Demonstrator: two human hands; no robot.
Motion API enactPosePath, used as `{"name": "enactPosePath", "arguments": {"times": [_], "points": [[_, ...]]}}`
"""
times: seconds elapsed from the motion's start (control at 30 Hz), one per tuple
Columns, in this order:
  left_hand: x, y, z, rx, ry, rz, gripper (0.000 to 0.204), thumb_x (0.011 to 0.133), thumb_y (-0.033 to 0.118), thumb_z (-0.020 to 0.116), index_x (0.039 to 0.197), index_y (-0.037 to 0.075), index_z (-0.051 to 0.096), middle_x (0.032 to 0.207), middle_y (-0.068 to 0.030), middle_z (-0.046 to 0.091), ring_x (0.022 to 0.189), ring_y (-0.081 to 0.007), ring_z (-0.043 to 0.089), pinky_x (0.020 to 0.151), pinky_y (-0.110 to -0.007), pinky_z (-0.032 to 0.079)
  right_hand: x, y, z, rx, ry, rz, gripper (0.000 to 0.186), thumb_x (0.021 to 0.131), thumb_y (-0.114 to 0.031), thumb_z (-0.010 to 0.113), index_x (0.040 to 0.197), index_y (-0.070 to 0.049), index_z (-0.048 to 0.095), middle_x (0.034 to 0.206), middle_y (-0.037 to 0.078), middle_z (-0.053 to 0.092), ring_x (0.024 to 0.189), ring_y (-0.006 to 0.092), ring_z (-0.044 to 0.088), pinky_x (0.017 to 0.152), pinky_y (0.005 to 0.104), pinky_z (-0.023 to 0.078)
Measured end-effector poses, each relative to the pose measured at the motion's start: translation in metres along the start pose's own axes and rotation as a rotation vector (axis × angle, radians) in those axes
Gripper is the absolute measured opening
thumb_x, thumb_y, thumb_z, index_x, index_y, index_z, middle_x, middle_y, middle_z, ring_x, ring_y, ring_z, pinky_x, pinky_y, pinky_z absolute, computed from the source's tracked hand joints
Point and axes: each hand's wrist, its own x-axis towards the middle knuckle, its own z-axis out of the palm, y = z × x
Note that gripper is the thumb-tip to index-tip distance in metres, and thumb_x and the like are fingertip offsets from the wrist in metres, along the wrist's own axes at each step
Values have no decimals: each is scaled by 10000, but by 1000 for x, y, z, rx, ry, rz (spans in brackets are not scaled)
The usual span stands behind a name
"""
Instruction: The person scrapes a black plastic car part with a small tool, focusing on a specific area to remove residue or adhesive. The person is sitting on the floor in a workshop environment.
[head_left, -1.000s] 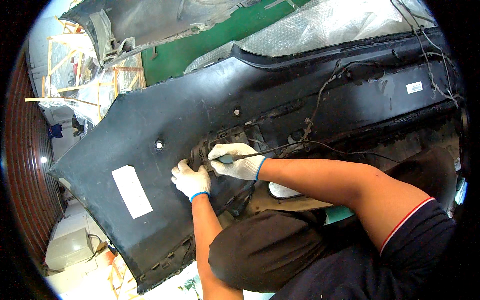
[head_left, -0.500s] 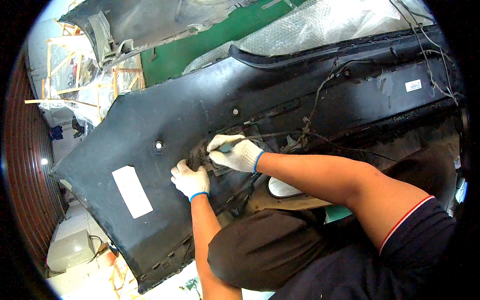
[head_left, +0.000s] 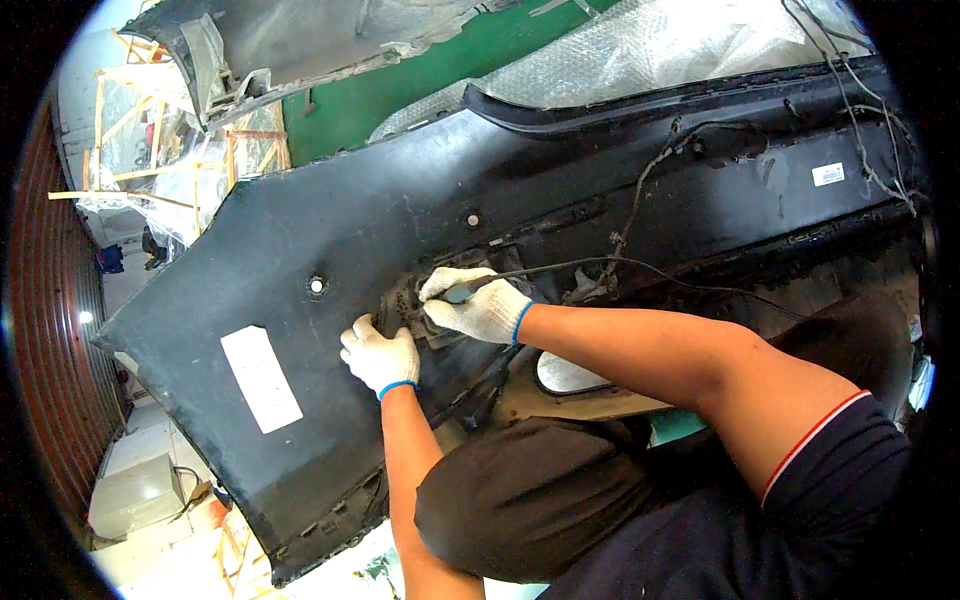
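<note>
A large black plastic vehicle panel (head_left: 420, 180), much like a bumper, lies across the view under both hands. My right hand (head_left: 485, 310), in a white knit glove with a blue cuff, is closed round a corded pen-shaped tool (head_left: 458, 293) with a grey-green handle, like a soldering iron. Its tip is hidden by my fingers, over a rough, darkened patch (head_left: 400, 300) of the panel. My left hand (head_left: 382, 358), gloved the same way, rests on the panel just left of and nearer than that patch, fingers apart, holding nothing.
The tool's cord (head_left: 670, 275) runs right past a wiring harness (head_left: 632, 215) on the panel. A white paper sheet (head_left: 262, 380) lies at the left. Beyond are another dark panel (head_left: 330, 50), bubble wrap (head_left: 600, 70) and a wrapped wooden frame (head_left: 165, 150). A grey box (head_left: 135, 497) stands lower left.
My right hand has shifted slightly right, and more of the tool's handle and cord now shows. My left hand stays nearly still on the panel.
</note>
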Motion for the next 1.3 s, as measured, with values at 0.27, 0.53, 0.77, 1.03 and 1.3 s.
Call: {"name": "enactPosePath", "arguments": {"times": [0.27,0.53,0.77,1.03,1.3], "points": [[-2,6,-7,17,-28,-2,600,772,259,844,1321,79,681,1338,-212,606,1245,-447,573,1049,-547,527,-10,-9,4,161,-18,-70,120,906,-26,764,969,-103,697,941,37,705,873,180,681,824,306,563],[-2,8,-8,6,-27,0,574,773,241,832,1302,73,688,1322,-212,605,1242,-444,570,1035,-552,527,-11,-6,4,187,-18,-38,125,906,-24,761,974,-108,699,949,38,696,891,182,682,834,308,562],[-1,2,-2,9,-6,19,601,757,288,842,1305,90,694,1317,-219,623,1205,-456,595,1036,-553,531,-8,-2,2,128,16,-46,126,910,-49,775,981,-106,688,975,56,705,909,226,696,850,338,569],[0,0,-5,-16,-14,11,616,736,277,852,1304,92,700,1310,-222,630,1212,-463,590,1052,-553,518,9,-13,-6,9,-48,130,143,989,-246,713,1014,-106,724,974,100,745,898,288,748,825,383,590],[0,-3,-1,-17,14,24,596,745,275,846,1292,88,705,1309,-224,629,1210,-464,592,1056,-552,516,-1,-4,1,58,5,81,106,968,-184,736,1014,-92,709,994,96,730,924,272,737,847,368,584]]}}
